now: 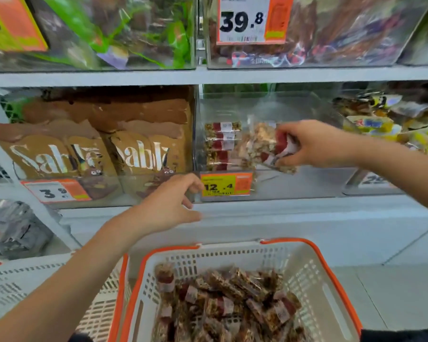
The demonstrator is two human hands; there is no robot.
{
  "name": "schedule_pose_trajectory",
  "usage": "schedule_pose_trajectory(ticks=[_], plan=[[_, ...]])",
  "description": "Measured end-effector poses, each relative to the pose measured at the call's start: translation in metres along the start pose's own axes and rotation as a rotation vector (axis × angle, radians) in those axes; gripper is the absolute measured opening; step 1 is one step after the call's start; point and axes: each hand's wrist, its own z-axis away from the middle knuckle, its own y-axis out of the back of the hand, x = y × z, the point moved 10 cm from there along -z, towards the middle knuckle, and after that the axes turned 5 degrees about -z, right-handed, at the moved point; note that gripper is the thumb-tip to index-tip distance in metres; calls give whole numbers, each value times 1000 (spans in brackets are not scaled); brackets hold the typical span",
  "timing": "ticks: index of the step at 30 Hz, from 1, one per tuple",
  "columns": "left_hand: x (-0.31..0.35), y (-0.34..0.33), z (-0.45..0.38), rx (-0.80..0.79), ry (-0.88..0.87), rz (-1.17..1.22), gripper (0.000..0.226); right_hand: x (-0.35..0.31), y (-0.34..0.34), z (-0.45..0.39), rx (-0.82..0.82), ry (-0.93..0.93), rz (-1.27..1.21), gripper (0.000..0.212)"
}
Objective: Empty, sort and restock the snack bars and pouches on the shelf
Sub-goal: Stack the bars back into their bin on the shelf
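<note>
My right hand [314,145] grips a small bunch of nut snack bars [264,144] with red labels, held inside the clear middle shelf bin [294,178]. A neat stack of the same bars [222,146] stands at the bin's left side. My left hand [173,201] reaches to the bin's front left corner, its fingers loosely curled by the yellow 12.4 price tag [226,185], holding nothing. Below, a white basket with orange rim [314,255] holds several loose bars [232,302] of the same kind.
Brown Sablé pouches [94,154] fill the bin to the left. A bin of yellow-wrapped snacks [390,124] stands to the right. Upper bins carry a 39.8 tag [245,21]. A second white basket [35,285] sits at lower left. Pale floor tiles lie at the right.
</note>
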Motion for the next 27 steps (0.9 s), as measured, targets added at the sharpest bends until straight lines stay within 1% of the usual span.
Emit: schedule_pose_trajectory(ticks=[1,3,6,8,10,12,14,18,21,24,27], plan=[[-2,0,-16,-6,-26,-46,41,17,11,-20,19,-36,9,41],[4,-5,-19,-31,-50,-168,35,41,21,-38,35,-93,28,43],[-3,-1,-23,-20,-27,-371,41,86,18,-79,37,-184,107,45],[-6,6,-26,-5,-19,-369,38,109,-3,-102,-14,-241,162,45],[-4,11,-30,22,-37,-331,30,125,-27,-120,-62,-269,177,40],[-2,17,-33,63,-40,-331,20,132,-44,-132,-67,-270,173,35],[0,22,-37,112,-37,-372,13,135,-55,-141,-64,-249,195,34],[5,26,-42,182,-49,-439,13,138,-66,-149,-67,-244,225,33],[6,27,-42,203,-45,-446,14,140,-65,-151,-39,-263,260,38],[6,27,-40,211,-59,-444,15,141,-49,-152,63,-279,278,53],[9,26,-40,214,-71,-453,16,138,-37,-149,147,-277,318,58]])
